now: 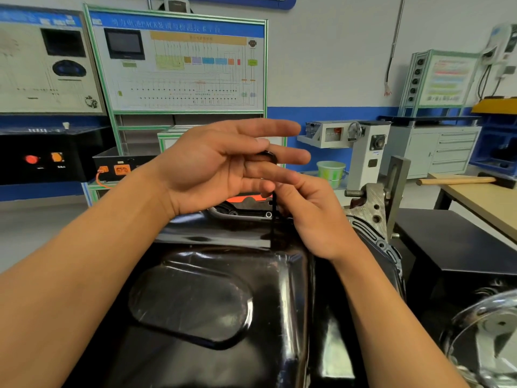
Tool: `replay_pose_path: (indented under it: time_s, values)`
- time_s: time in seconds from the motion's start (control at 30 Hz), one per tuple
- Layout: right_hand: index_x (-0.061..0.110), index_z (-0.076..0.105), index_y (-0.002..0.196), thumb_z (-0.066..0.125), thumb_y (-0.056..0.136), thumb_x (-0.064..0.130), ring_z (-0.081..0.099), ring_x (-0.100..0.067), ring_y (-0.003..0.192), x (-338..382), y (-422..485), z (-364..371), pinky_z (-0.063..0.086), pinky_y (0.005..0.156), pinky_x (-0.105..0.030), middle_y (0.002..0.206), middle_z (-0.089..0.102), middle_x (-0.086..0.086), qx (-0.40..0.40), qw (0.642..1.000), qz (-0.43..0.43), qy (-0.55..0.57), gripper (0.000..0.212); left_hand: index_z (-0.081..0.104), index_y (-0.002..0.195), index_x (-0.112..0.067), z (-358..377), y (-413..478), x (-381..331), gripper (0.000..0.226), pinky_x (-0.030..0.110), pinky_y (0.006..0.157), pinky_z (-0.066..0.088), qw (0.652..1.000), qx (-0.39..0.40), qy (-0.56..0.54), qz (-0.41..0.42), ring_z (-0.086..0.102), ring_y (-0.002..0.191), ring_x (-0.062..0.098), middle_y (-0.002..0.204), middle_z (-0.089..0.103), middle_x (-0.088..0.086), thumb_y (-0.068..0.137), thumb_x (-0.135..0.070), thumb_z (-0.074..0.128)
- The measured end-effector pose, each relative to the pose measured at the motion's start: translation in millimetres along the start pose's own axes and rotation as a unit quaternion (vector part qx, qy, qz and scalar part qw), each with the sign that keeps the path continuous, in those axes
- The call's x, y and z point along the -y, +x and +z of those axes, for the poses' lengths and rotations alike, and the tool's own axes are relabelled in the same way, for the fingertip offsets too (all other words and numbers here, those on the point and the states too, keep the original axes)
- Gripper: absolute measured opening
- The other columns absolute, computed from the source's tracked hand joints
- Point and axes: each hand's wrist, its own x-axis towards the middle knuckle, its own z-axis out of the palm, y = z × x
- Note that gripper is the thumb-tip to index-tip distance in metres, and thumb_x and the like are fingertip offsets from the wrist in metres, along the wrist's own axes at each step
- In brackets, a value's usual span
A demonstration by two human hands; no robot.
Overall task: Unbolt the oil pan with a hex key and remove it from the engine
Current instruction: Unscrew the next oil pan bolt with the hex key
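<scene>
Over the far edge of the oil pan (195,301), your left hand (212,166) was spread, its fingers straight and apart. The bent top of the hex key (274,205) lay against them. The key's shaft stood upright, with its lower end down at the pan's far rim. Just right of the shaft, your right hand (310,217) pinched it between curled fingertips. The pan itself, black and glossy, sat on the engine (366,211) beneath both your forearms. Behind the pan's right side stood a green cup (331,169). Well off to the pan's right, a hammer (458,180) lay on a bench.
</scene>
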Motion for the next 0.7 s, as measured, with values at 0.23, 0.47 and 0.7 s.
replay_pose_path:
  time_s: [0.23,0.47,0.7]
  values:
    - [0.032,0.074,0.091,0.05,0.093,0.047,0.044,-0.009,0.062,-2.6,1.1,1.0,0.039,0.062,-0.026,0.062,0.052,0.008,0.013,1.0,0.014,0.004,0.028,0.064,0.126,-0.015,-1.6,-3.2,-1.4,0.044,0.028,0.077,0.057,1.0,0.011,-0.005,-0.004,0.072,0.101,0.03,0.119,0.069,0.022,0.091,-0.008,0.039]
    - [0.015,0.072,0.1,0.05,0.092,0.049,0.042,-0.012,0.063,-5.8,1.6,0.1,0.037,0.065,-0.035,0.064,0.047,-0.007,0.021,0.999,0.026,-0.003,0.041,0.066,0.124,-0.013,-3.1,-3.7,-1.9,0.045,0.029,0.078,0.056,1.0,0.017,0.021,-0.009,0.071,0.101,0.03,0.12,0.068,0.022,0.088,-0.005,0.039]
    - [0.029,0.071,0.086,0.052,0.097,0.041,0.048,-0.007,0.065,0.7,-0.7,-1.0,0.04,0.071,-0.024,0.068,0.056,-0.006,0.05,0.998,0.024,0.008,0.025,0.058,0.134,-0.011,-6.9,-8.6,3.2,0.049,0.027,0.083,0.056,0.987,0.068,0.143,-0.019,0.064,0.104,0.015,0.12,0.065,0.006,0.086,-0.003,0.058]
